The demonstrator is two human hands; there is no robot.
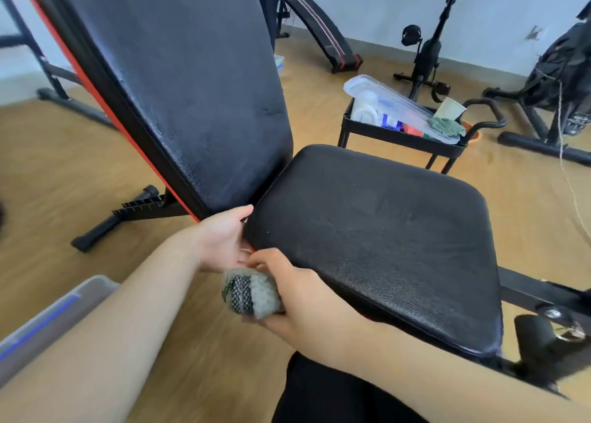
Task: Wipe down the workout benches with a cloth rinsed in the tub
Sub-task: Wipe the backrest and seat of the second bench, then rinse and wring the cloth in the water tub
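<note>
A black workout bench fills the view: its raised backrest point(179, 80) with a red edge at the left and its flat seat pad point(377, 231) at the centre right. My left hand point(224, 237) holds the near left corner of the seat, thumb on top by the gap between the pads. My right hand point(291, 294) grips a bunched grey-green cloth point(252, 294) just below that corner, beside the seat's near edge. A clear tub point(48, 320) with a blue stripe shows at the lower left, partly hidden by my left arm.
A black cart point(396, 135) with a clear lidded box, a paper cup and a green cloth stands behind the seat. A sit-up bench point(323, 35) and exercise bikes point(425, 55) line the far wall. The bench's foot point(96, 231) rests on the wooden floor at the left.
</note>
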